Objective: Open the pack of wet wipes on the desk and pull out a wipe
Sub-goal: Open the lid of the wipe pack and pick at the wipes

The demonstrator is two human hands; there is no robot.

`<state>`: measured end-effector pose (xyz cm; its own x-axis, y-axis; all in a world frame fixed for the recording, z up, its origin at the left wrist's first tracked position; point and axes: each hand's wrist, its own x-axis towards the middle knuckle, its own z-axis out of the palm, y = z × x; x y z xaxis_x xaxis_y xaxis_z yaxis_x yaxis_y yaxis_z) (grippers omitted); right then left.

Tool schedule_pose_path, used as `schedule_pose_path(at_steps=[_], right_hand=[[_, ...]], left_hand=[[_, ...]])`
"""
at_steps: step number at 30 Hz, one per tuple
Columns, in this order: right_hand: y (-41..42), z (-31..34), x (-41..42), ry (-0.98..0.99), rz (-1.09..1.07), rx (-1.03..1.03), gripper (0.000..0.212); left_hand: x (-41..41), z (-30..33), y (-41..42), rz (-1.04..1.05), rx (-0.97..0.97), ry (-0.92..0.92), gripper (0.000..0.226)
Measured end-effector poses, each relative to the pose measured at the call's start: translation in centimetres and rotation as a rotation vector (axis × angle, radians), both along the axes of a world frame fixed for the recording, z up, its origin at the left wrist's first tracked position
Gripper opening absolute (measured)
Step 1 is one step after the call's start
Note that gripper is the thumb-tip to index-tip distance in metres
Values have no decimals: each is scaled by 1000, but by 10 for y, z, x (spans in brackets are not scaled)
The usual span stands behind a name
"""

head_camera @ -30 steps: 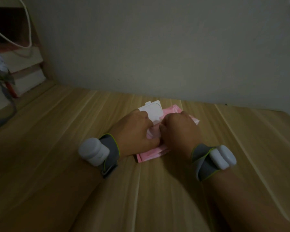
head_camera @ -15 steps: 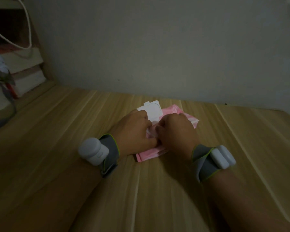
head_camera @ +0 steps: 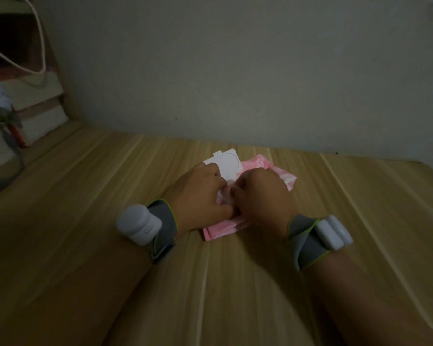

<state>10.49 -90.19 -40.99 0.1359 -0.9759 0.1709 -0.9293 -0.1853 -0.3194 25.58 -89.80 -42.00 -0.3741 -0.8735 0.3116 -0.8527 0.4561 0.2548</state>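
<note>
A pink pack of wet wipes [head_camera: 221, 229] lies flat on the wooden desk [head_camera: 85, 221], near the wall. Its white plastic lid [head_camera: 229, 162] stands flipped open toward the far left. My left hand [head_camera: 198, 198] rests on the pack's left side and holds it down. My right hand [head_camera: 260, 196] sits on the right side, fingers curled in at the opening. Between the two hands a pale bit of wipe [head_camera: 225, 198] shows, pinched by fingertips. Both hands hide most of the pack.
A grey wall runs along the desk's far edge. At the far left stand stacked books [head_camera: 33, 106] with a white cable [head_camera: 39, 41] hanging over them and a blurred grey object [head_camera: 0, 106]. Each wrist wears a grey strap with a white device.
Both hands stayed on the pack with only small finger shifts. The right hand edged slightly left toward the opening, and a little more pale wipe shows between the hands.
</note>
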Motion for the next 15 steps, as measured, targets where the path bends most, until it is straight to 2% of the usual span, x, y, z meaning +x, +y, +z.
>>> schedule_pose_path(at_steps=[15], right_hand=[[0, -2, -1, -66, 46, -13, 37]], left_hand=[[0, 0, 0, 4, 7, 1, 36]])
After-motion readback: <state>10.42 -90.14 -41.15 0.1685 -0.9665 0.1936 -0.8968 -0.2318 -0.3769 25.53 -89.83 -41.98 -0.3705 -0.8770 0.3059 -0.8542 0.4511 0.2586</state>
